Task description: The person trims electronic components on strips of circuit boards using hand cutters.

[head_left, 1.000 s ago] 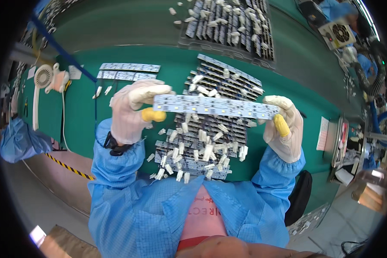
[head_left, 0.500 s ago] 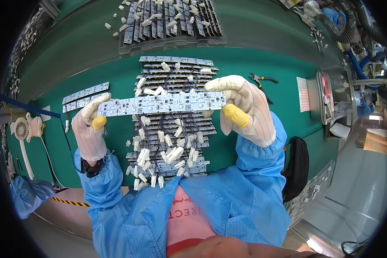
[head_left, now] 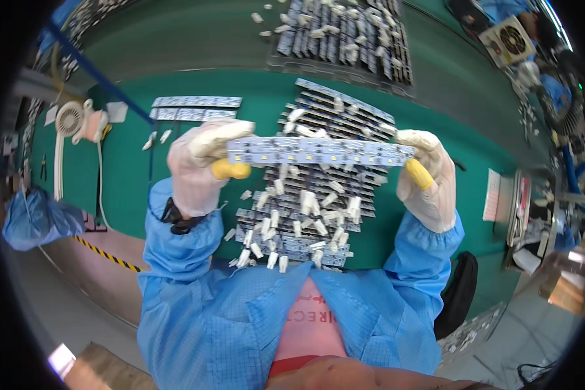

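Observation:
A long white LED circuit board (head_left: pixel 318 151) is held level above the bench, a row of small yellowish LEDs along its face. My left hand (head_left: pixel 205 162), gloved with a yellow thumb cot, pinches its left end. My right hand (head_left: pixel 430 179), gloved the same way, grips the right end between thumb and fingers. Beneath lies a stack of similar boards (head_left: pixel 344 117), partly hidden by the held one. White plug connectors (head_left: pixel 309 203) on dark wires spread over the nearer part of that stack.
Two board strips (head_left: pixel 196 102) lie at the left on the green mat (head_left: pixel 130 208). A clear tray (head_left: pixel 344 68) of wired boards stands at the far side. A small fan (head_left: pixel 70 120) is at far left, a printed sheet (head_left: pixel 492 195) at right. Another person's blue sleeve (head_left: pixel 42 221) shows at left.
The view has turned, so the bench appears shifted right. Both hands still hold the board, whose face is angled differently, with the LED row plainer. The pliers at right are now mostly hidden.

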Demonstrator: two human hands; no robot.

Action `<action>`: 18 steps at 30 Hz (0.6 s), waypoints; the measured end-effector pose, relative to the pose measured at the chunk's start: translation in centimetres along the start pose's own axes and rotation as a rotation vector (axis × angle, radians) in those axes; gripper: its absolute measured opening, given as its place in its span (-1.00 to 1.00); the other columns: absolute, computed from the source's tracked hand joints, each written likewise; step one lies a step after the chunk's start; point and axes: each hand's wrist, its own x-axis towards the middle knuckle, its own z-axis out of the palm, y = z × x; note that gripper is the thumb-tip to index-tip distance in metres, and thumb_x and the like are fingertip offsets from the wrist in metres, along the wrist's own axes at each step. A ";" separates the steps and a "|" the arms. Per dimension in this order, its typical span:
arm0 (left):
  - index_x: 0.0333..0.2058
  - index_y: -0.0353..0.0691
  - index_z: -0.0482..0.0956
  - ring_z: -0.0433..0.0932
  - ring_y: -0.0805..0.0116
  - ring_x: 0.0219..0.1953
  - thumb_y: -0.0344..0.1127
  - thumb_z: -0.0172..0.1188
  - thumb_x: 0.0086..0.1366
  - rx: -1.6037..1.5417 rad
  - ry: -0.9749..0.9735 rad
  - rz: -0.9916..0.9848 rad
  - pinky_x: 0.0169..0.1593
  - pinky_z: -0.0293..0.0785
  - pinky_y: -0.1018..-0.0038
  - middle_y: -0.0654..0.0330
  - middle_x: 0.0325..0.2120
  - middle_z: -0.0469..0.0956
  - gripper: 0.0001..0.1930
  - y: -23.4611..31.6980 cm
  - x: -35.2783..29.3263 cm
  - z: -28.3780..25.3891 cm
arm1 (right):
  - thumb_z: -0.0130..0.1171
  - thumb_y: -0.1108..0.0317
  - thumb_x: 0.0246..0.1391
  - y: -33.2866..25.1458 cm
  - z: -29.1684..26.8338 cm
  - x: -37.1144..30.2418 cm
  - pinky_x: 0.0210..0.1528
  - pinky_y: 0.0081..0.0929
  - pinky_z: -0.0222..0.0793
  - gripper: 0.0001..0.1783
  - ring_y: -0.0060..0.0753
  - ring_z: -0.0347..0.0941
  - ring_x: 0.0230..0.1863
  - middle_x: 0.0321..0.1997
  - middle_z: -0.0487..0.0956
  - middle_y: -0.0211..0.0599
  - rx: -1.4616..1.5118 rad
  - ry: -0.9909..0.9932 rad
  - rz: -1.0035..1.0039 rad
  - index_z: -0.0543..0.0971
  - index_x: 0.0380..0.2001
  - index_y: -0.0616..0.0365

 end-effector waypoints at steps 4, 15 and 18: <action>-0.23 -0.27 0.64 0.60 0.32 -0.33 -0.13 0.44 -0.13 0.164 -0.066 0.182 -0.28 0.52 0.53 0.07 -0.29 0.60 -0.52 0.1 0.5 0.1 | 0.19 0.16 0.08 0.9 0.2 0.3 -0.50 -0.93 0.06 -0.50 -0.87 0.25 -0.56 -0.33 0.48 -0.46 0.214 -0.062 -0.028 0.40 -0.06 0.35; -0.09 -0.25 0.59 0.45 0.57 -0.46 -0.28 0.34 0.07 0.231 0.028 -0.217 -0.35 0.37 0.62 0.29 -0.48 0.55 -0.61 0.9 1.4 0.0 | 0.27 0.12 0.02 0.4 0.9 -0.9 -0.38 -0.82 0.19 -0.43 -0.67 0.43 -0.33 -0.24 0.52 -0.29 0.108 -0.046 -0.075 0.38 -0.06 0.34; -0.12 -0.32 0.59 0.58 0.51 -0.29 -0.29 0.35 0.05 -0.064 0.030 -0.202 -0.22 0.47 0.62 0.19 -0.33 0.63 -0.61 1.1 0.8 0.1 | 0.28 0.08 0.02 1.0 -0.1 0.2 -0.43 -0.83 0.18 -0.40 -0.70 0.41 -0.44 -0.29 0.52 -0.33 0.129 -0.059 -0.122 0.38 -0.06 0.34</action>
